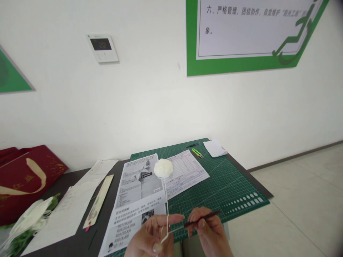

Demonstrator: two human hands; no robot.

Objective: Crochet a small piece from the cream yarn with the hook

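Observation:
My left hand (150, 238) is closed on white yarn (167, 218), with the index finger stretched out to the right and the strand running over it. That strand leads up to a ball of white yarn (163, 168) lying on the printed sheets. In my right hand (209, 235) is a crochet hook (213, 214) with a dark handle, gripped like a pencil. Its thin metal tip points left, just beside the left index finger. Yarn stretches between the left fingers and the area of the tip; whether it is looped on the hook is too small to tell.
Under the hands lies a green cutting mat (227, 185). A pattern sheet (128, 203), a form (187, 171), green thread snips (197, 153) and folded white paper (214, 148) lie on it. To the left are a bookmark packet (100, 200), a white-and-green yarn piece (32, 221) and a red bag (29, 178).

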